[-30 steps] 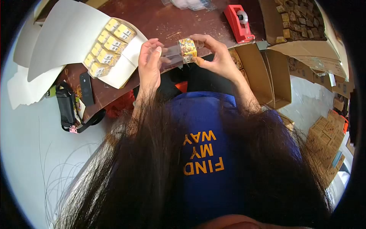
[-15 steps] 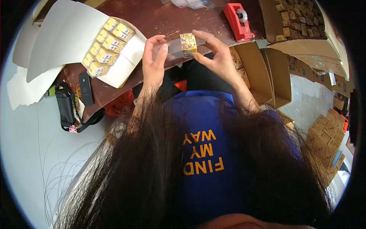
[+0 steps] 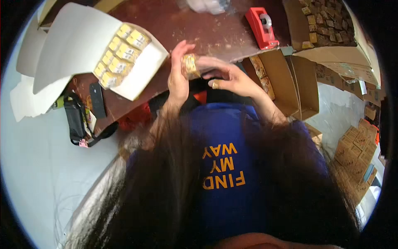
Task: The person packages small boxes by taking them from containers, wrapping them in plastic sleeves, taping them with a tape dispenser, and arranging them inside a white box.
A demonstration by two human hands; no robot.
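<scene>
A small yellow printed box [image 3: 190, 66] in clear wrap sits against the palm side of my left hand [image 3: 178, 81], whose fingers curl around its far side. My right hand [image 3: 232, 79] is just to the right, thumb and fingers apart. Its fingertips are blurred and reach to the box's right side; whether they touch it I cannot tell. To the left, an open white carton [image 3: 143, 79] holds several similar yellow boxes [image 3: 120, 58] in rows.
A red tape dispenser [image 3: 262, 29] stands on the dark red table [image 3: 228, 31]. Clear plastic [image 3: 207, 5] lies at the back. Cardboard boxes [image 3: 286, 79] stand at the right. A phone [image 3: 97, 99] and black bag [image 3: 76, 118] are at the left edge.
The small box has moved left and slightly down, from my right hand's fingers to my left hand. My right hand has come off its grip, and my left hand has shifted right.
</scene>
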